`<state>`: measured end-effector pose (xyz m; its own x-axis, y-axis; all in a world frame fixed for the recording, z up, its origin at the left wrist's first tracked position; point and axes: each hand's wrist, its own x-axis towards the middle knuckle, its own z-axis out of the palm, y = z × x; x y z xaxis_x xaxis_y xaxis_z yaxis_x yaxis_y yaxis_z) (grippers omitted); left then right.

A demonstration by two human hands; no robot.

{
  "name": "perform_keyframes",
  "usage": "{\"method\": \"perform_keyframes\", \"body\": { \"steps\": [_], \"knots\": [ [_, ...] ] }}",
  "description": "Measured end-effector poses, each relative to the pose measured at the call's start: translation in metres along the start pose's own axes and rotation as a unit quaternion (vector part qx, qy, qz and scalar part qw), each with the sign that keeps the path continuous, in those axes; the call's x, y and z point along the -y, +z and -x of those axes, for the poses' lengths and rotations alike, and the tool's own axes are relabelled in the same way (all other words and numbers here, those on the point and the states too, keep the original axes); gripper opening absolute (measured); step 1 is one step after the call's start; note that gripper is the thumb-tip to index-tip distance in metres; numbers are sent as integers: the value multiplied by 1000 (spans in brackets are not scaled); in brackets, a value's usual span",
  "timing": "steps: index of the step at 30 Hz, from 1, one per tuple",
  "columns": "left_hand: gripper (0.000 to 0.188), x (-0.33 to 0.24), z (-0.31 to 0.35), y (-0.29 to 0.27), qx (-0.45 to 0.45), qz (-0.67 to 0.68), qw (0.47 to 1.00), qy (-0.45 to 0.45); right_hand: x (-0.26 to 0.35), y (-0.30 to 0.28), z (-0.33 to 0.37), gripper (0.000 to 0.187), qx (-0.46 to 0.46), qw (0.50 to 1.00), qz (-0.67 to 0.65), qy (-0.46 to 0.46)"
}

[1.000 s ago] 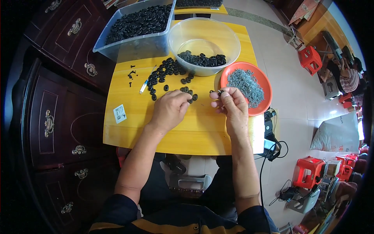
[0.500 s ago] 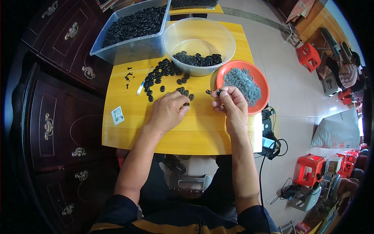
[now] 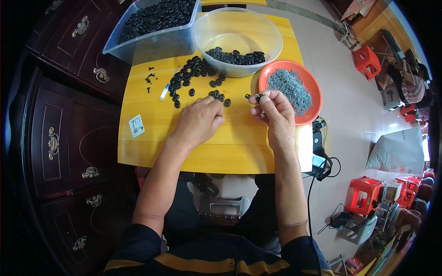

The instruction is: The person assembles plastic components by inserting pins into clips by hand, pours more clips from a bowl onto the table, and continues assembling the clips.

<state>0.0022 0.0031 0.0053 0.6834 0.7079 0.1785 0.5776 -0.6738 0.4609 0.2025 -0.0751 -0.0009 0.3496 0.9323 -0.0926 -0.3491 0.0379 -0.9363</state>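
Here, one orange bowl [image 3: 314,99]; right grip [image 3: 277,115] pinch-tight on at least one dark piece [image 3: 259,97]; left grip [image 3: 199,122] unclear

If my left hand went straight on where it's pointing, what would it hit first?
Probably the small cluster of black oval pieces just beyond your left hand, though its height above the table is unclear.

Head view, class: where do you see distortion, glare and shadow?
In the head view, the dark cabinet curves toward the picture's rim; the pale floor shows glare at right; the yellow table carries soft shadow left of the right hand.
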Motion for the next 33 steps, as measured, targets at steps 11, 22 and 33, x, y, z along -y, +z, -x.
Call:
{"method": "perform_keyframes", "body": {
  "steps": [11,22,33],
  "knots": [
    [10,2,1,12,-52,404,910,-74,-6,13,8,11,30,998,-31,50],
    [11,-5,-1,10,-124,493,860,-50,-10,25,12,13,71,993,-34,92],
    [15,-9,-2,6,-134,377,916,-8,-11,22,11,14,74,992,-44,90]
  ]
}}
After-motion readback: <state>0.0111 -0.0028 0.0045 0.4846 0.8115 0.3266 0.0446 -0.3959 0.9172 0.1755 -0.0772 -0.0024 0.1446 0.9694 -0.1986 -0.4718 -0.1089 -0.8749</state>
